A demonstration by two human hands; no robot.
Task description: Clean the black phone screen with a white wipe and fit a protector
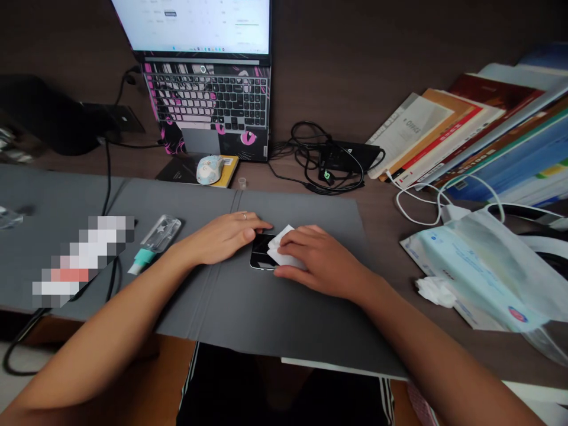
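Note:
A black smartphone (261, 255) lies flat on the grey desk mat (266, 313), its right part hidden by my right hand. My right hand (322, 257) presses a folded white tissue (280, 249) onto the screen, fingers curled over it. At the phone's upper left corner rests my left hand (228, 236), a ring on one finger. Its fingers are stretched out and the thumb touches or nearly touches the phone's edge. Left of my left forearm lies a clear spray bottle (160, 235) with a mint-green collar.
An open laptop (208, 106) stands at the back, with a mouse (209, 170) on a notebook before it. Tangled cables and a black power adapter (348, 155) lie behind the mat. Leaning books (444, 130), a tissue pack (483, 266) and a crumpled tissue (437, 291) are at right.

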